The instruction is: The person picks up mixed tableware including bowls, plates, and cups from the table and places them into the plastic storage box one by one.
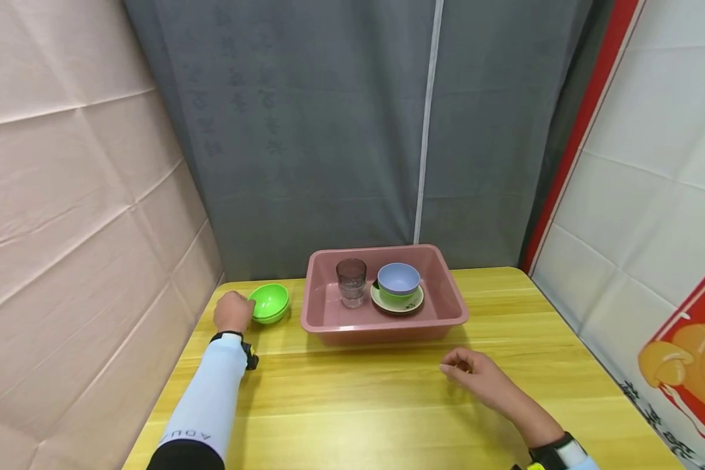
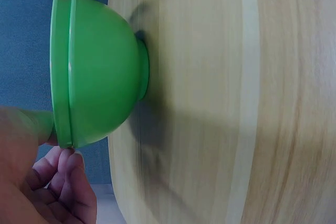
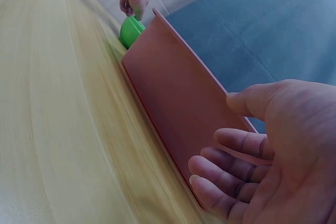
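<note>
Two green bowls (image 1: 270,302), one nested in the other, stand on the table at the left. My left hand (image 1: 234,312) pinches their near-left rim between thumb and fingers; the left wrist view shows the stacked green bowls (image 2: 102,72) from the side, their foot at the tabletop. My right hand (image 1: 476,375) hovers over the table in front of the pink basin's right side, fingers loosely bent, holding nothing. Inside the pink basin (image 1: 382,335) are a clear glass (image 1: 351,282) and a blue bowl (image 1: 399,278) in a green one, upon a pale plate (image 1: 414,302).
The yellow wood-patterned table (image 1: 352,405) extends in front of the basin. A grey curtain (image 1: 329,130) hangs behind it, with a pale cloth wall (image 1: 82,196) at left and a white printed sheet (image 1: 652,163) at right.
</note>
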{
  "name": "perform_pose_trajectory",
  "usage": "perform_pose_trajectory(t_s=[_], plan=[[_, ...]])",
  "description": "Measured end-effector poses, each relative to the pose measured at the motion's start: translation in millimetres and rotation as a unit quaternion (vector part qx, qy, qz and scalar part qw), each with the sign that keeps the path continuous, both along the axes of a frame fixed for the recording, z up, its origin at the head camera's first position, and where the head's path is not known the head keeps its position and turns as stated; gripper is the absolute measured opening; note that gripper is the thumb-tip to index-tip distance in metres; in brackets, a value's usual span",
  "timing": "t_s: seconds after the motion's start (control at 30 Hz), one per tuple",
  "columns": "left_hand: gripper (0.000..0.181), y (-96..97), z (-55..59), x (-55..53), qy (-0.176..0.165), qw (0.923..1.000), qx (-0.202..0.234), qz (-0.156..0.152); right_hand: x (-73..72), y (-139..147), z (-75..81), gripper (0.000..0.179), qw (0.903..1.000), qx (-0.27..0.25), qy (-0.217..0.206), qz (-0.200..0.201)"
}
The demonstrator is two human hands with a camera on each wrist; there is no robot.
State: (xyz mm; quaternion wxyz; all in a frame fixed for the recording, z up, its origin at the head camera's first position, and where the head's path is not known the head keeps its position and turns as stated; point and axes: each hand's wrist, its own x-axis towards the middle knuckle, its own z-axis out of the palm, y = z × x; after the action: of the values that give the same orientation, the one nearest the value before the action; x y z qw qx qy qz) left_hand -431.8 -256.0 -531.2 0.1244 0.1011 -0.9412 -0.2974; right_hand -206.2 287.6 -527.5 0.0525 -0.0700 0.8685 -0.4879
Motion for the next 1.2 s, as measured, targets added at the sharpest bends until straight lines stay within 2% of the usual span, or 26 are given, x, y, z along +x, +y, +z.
perform_pose_trajectory(t_s=[0.27, 0.6, 0.7, 0.97, 1.07, 1.2], plan=[[0.033, -6.2, -1.9, -0.9, 0.006, 1.0000, 0.001, 0.007, -0.2, 0.4, 0.0, 0.028, 0.9999, -0.007, -0.007, 0.007], [0.035, -8.3, 1.6, -4.7, 0.039, 0.9992, 0.005, 0.005, 1.1, 0.5, -1.3, 0.027, 0.9994, -0.029, -0.012, 0.014], [0.035, -8.6, 4.0, -3.2, 0.038, 0.9991, 0.014, 0.004, 1.6, 0.1, -0.8, 0.029, 0.9993, -0.028, -0.017, 0.015], [0.031, -10.2, 17.9, 10.5, 0.038, 0.9970, 0.066, 0.013, 3.6, 0.2, 2.5, 0.032, 0.9990, -0.031, -0.031, 0.007], [0.031, -12.5, 24.5, 19.8, 0.045, 0.9959, 0.077, 0.014, 3.9, 0.7, 2.9, 0.030, 0.9990, -0.031, -0.031, 0.005], [0.030, -15.1, 32.5, 38.1, 0.057, 0.9950, 0.082, 0.006, 3.9, 1.2, 2.8, 0.030, 0.9990, -0.031, -0.031, 0.005]])
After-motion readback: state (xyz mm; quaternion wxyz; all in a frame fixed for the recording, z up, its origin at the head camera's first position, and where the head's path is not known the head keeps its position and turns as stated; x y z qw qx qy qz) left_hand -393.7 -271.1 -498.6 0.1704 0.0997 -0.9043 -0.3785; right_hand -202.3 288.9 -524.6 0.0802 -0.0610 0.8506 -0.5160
